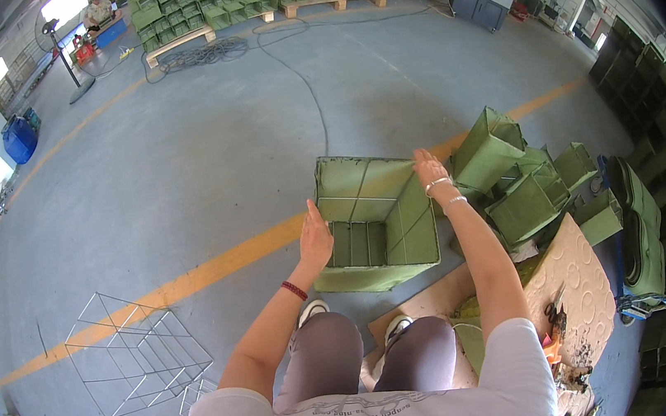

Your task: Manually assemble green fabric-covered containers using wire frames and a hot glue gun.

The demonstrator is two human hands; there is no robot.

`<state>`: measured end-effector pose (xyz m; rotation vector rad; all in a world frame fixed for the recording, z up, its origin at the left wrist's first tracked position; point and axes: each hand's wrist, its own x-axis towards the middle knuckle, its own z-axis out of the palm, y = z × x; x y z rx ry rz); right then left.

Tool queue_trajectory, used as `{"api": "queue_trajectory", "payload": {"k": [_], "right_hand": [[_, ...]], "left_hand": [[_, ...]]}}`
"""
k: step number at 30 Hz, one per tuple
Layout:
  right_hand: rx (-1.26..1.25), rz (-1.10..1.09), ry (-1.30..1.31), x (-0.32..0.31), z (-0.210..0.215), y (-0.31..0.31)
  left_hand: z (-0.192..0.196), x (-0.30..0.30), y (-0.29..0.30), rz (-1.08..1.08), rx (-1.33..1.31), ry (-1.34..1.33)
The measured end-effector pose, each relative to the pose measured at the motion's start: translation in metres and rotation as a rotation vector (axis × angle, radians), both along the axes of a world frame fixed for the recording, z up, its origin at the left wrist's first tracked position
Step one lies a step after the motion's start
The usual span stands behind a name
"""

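An open-topped green box [379,275] with a wire frame inside stands on the floor just beyond my feet. My left hand [316,239] lies along its left side, fingers stretched out and pointing up past the wall. At the far right corner of the box, my right hand [430,168] rests against the outside near the rim, its fingers extended. The box sits between my two palms, and neither hand visibly wraps around an edge. Thin wires cross the inner walls and bottom. Where my right palm meets the wall is partly hidden.
Several smaller green boxes [528,205] lie at the right. Near them are a cardboard sheet [579,286], scissors [556,301] and a green stool-like padded thing [641,228]. Bare wire frames [139,352] stand at the left. A cable [311,94] crosses the floor toward stacked green boxes on pallets [337,4].
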<state>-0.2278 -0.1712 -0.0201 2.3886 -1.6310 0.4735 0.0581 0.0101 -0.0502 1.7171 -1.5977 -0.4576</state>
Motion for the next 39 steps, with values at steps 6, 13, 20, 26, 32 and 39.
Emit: {"api": "queue_trajectory", "payload": {"k": [6,13,20,26,32,39], "right_hand": [[0.362,0.015,0.404,0.050,0.011,-0.030],[0.229,0.159,0.515,0.037,0.013,-0.031],[0.249,0.260,0.287,0.047,0.017,-0.026],[0.245,0.167,0.434,0.048,0.005,-0.022],[0.357,0.198,0.263,0.058,0.011,-0.023],[0.302,0.249,0.179,0.099,0.016,-0.023]], "left_hand": [[-0.011,0.011,0.005,0.049,-0.116,-0.073],[0.003,0.005,0.005,0.049,0.053,0.001],[0.004,0.008,0.006,0.050,0.043,-0.036],[-0.013,0.007,0.005,0.047,-0.061,-0.049],[-0.014,0.009,0.002,0.040,-0.050,-0.087],[-0.001,0.007,0.002,0.037,0.002,-0.074]]}}
